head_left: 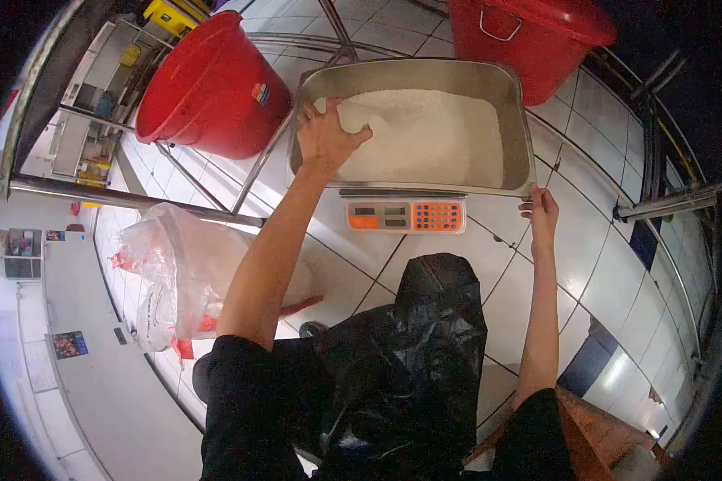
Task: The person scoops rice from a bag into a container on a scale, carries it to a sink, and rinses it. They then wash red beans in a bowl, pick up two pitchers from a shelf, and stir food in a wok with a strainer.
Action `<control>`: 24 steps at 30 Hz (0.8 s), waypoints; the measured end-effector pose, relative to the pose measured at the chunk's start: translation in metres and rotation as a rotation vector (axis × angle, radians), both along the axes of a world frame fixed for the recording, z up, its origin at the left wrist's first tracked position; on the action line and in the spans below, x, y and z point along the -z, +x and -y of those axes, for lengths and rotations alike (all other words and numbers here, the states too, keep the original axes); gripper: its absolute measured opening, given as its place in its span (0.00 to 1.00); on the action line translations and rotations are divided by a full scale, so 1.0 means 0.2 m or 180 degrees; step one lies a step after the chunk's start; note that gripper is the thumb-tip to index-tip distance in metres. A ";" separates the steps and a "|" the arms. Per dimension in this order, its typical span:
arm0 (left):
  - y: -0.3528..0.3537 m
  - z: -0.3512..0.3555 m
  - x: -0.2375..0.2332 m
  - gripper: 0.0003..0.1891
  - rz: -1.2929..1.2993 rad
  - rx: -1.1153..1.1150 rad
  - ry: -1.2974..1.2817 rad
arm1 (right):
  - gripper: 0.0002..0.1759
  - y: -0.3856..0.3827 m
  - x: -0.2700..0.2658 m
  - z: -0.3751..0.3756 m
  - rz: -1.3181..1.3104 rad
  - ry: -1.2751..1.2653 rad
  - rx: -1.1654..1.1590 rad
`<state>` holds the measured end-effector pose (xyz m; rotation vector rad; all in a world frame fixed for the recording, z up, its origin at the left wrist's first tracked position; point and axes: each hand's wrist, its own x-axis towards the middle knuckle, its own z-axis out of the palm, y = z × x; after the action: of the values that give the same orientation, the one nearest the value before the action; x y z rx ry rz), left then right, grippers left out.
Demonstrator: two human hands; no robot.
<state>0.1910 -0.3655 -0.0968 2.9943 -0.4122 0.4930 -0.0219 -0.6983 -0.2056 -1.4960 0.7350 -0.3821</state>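
A deep steel tray (515,168) holds a bed of white powder (433,132). My left hand (326,140) reaches into the tray's left side, its thumb and fingers curved around a pale, rounded, cup-like object (354,116). That object rests against the powder and its exact kind is hard to make out. At the tray's near right corner, my right hand (541,207) has its fingers curled at the rim. Just in front of the tray, an orange and white digital scale (405,216) shows its displays and keypad; the tray hides the rest of it.
One red bucket (208,96) stands at the back left, another red tub (529,40) at the back right. A clear plastic sack (184,264) slumps to my left. Metal rails (128,199) flank the white tiled floor (529,297). A black apron (409,361) covers my lap.
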 end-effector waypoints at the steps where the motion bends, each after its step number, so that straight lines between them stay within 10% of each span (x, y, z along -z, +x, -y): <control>1: 0.00 -0.01 -0.01 0.41 0.0011 0.0061 0.0008 | 0.19 0.00 0.00 0.00 -0.0003 0.0006 -0.0002; 24: -0.03 -0.12 0.12 0.41 -0.0001 -0.0270 -0.0295 | 0.19 0.00 0.04 0.00 0.0118 -0.0058 0.0001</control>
<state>0.1852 -0.3424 -0.1216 2.9316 -0.2559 0.5037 -0.0213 -0.6979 -0.2129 -1.5022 0.7040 -0.4169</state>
